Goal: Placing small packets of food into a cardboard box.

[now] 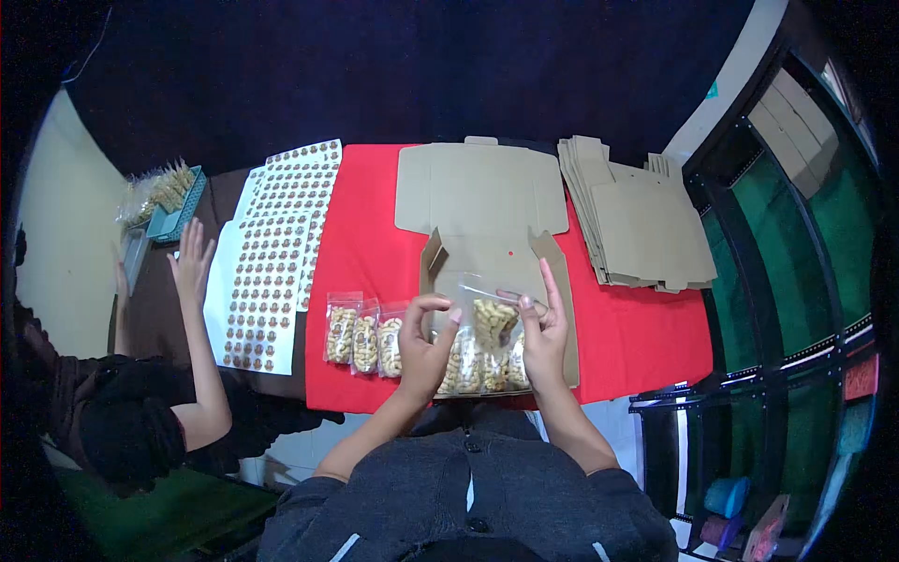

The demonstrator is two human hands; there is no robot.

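My right hand (546, 341) grips the upper edge of a clear zip bag of cashew-like nuts (495, 319), its index finger pointing up. The bag hangs tilted over an open cardboard box (484, 263). At the bag's left edge is my left hand (425, 344), thumb and index fingertip close together; whether they pinch the plastic I cannot tell. Beneath the held bag, several similar bags (469, 369) lie in a row in the near part of the box, partly hidden. Three more labelled bags of nuts (340, 334) rest on the red cloth (365, 246) left of the box.
Flat cardboard box blanks (653, 225) are stacked at the right. Sheets of round stickers (260, 295) lie at the left. Beyond them stands a teal basket (175, 218) with filled bags. A co-worker's hand (191, 263) is raised beside the sheets. Dark shelving (758, 351) borders the right side.
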